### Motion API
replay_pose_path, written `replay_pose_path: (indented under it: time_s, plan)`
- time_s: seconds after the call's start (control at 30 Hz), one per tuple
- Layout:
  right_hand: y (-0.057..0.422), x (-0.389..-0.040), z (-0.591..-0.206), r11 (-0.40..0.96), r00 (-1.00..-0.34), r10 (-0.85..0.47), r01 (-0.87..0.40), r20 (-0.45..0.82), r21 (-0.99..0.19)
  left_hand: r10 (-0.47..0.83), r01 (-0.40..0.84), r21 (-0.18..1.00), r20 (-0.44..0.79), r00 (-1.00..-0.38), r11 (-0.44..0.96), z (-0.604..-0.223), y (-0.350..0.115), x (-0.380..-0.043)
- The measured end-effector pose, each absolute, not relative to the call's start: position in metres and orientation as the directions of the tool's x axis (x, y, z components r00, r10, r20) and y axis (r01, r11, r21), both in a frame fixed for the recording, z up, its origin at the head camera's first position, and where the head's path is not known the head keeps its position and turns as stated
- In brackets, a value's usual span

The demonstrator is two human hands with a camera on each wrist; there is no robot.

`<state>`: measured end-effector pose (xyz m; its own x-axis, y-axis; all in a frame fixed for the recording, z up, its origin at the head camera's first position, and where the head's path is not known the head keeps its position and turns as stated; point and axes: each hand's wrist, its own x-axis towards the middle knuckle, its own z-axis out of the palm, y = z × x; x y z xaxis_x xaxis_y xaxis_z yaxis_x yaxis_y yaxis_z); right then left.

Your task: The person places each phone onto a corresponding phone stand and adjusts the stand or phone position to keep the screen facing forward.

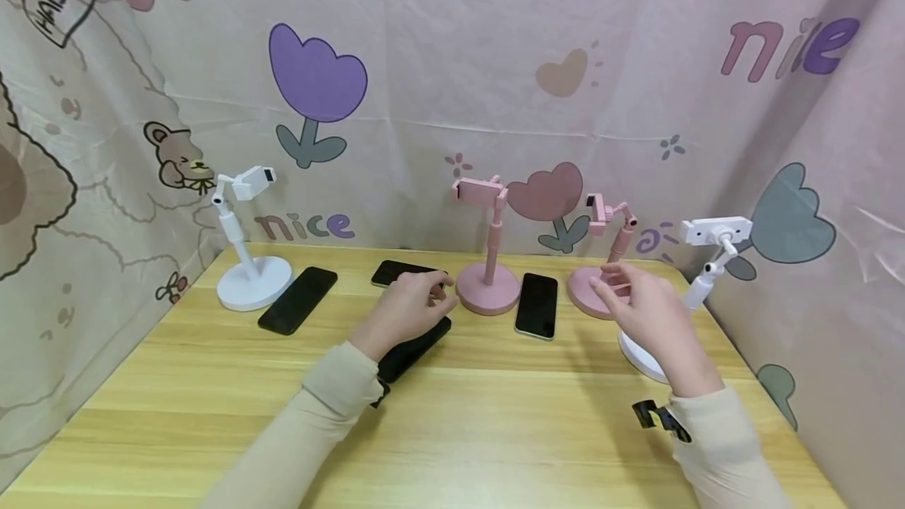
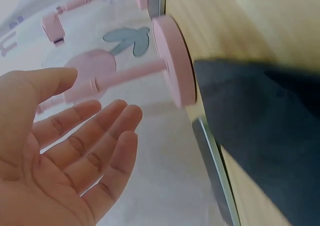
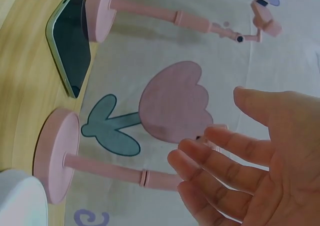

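Note:
My left hand (image 1: pixel 406 306) hovers over a black phone (image 1: pixel 417 349) lying on the table, its fingers loosely spread and holding nothing. Just right of that hand stands a pink phone stand (image 1: pixel 488 289). Behind the hand, a second phone (image 1: pixel 396 269) lies partly hidden. My right hand (image 1: pixel 646 309) is held in the air in front of another pink stand (image 1: pixel 583 294), thumb apart from relaxed fingers, with nothing in it. Its forearm covers part of a white stand (image 1: pixel 717 231). Between the two pink stands rests a phone (image 1: pixel 536 306), also seen in the right wrist view.
At the far left are a white stand (image 1: pixel 254 283) and a dark phone (image 1: pixel 298 301) beside its base. A patterned curtain (image 1: pixel 424 100) closes off the back and sides of the wooden table (image 1: pixel 495 430). Black straps (image 1: pixel 661 419) circle both wrists.

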<state>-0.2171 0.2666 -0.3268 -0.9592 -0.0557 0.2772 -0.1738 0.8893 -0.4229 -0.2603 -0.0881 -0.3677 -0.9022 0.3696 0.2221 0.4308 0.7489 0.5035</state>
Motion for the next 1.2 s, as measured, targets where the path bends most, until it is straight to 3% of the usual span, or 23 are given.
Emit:
replay_pose_path:
  time_s: [0.53, 1.2]
  plan:
    - [0.297, -0.206, -0.325, 0.919, -0.959, 0.058, -0.058, 0.277, -0.391, 0.488, 0.485, 0.548, 0.154, -0.859, 0.681, -0.385, -0.057, -0.238]
    - [0.345, -0.200, -0.318, 0.909, -0.926, 0.190, 0.041, 0.326, -0.414, 0.519, 0.485, 0.566, 0.114, -0.847, 0.667, -0.396, -0.047, -0.230]
